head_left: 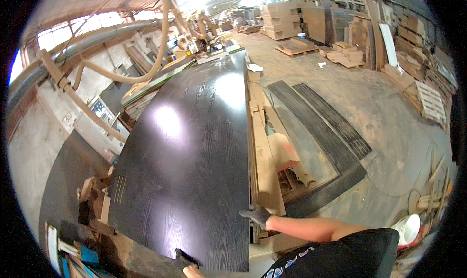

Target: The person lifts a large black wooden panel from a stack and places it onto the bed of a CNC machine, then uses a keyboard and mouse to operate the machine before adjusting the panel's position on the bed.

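Observation:
A large black wood-grain panel point(194, 171) lies flat in front of me, glossy with light reflections and marked with a few thin pale lines near its left side. At the panel's front edge is my left hand point(186, 258) in a dark glove, closed on the edge with its thumb on top; the fingers below are hidden. My right hand point(258, 215), also in a dark glove, is closed around the panel's right edge, its digits reaching slightly onto the top. What lies under the panel is mostly covered.
Right of the panel are light wooden boards point(266, 166) and long dark slatted pieces point(335, 120). A white bucket point(407, 229) stands at the lower right. A beige hose point(114, 77) hangs at the left. Stacked boards point(281, 22) and a pallet point(296, 47) stand further back.

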### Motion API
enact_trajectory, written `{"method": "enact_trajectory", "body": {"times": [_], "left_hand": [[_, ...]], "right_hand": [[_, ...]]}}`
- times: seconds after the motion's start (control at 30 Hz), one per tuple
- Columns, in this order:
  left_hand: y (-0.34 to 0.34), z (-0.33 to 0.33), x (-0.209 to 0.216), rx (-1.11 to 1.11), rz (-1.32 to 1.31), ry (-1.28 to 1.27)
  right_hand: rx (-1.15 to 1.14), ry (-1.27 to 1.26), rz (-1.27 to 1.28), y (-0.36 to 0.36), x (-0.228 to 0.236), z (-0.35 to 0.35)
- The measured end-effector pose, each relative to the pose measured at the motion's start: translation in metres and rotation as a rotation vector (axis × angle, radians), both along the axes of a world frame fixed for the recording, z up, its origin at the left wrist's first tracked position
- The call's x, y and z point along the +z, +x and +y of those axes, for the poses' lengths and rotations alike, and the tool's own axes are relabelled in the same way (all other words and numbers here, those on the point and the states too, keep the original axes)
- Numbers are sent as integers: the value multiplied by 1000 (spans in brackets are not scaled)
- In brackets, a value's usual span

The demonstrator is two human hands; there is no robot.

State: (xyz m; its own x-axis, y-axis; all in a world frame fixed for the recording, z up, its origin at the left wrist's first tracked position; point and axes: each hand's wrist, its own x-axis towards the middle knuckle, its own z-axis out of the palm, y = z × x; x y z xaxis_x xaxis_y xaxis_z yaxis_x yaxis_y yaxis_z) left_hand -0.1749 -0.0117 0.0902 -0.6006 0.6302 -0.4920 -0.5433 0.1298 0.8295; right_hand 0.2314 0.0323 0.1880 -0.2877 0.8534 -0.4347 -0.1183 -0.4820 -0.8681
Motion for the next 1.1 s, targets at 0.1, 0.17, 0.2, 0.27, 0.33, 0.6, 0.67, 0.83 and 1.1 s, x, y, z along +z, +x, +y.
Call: {"method": "enact_trajectory", "body": {"times": [0.1,0.17,0.2,0.27,0.33,0.6,0.67,0.83,1.1], "left_hand": [[6,53,27,46,87,-2],[-23,87,11,-128,95,62],[-5,106,17,-93,93,104],[-6,149,29,-141,113,108],[-6,188,39,-216,145,101],[-8,282,71,-427,454,-90],[-22,279,62,-472,634,-214],[-11,273,50,-667,1283,-541],[-12,238,26,-945,1649,-772]], "right_hand": [[-148,168,126,-16,-32,52],[-176,132,80,-21,-25,88],[-196,157,120,-18,-25,107],[-254,146,85,-21,-25,143],[-300,134,24,-17,-7,158],[-155,139,29,-30,11,159],[52,189,-20,-23,10,132],[-17,206,68,8,-38,116],[-149,109,66,16,-29,87]]}}
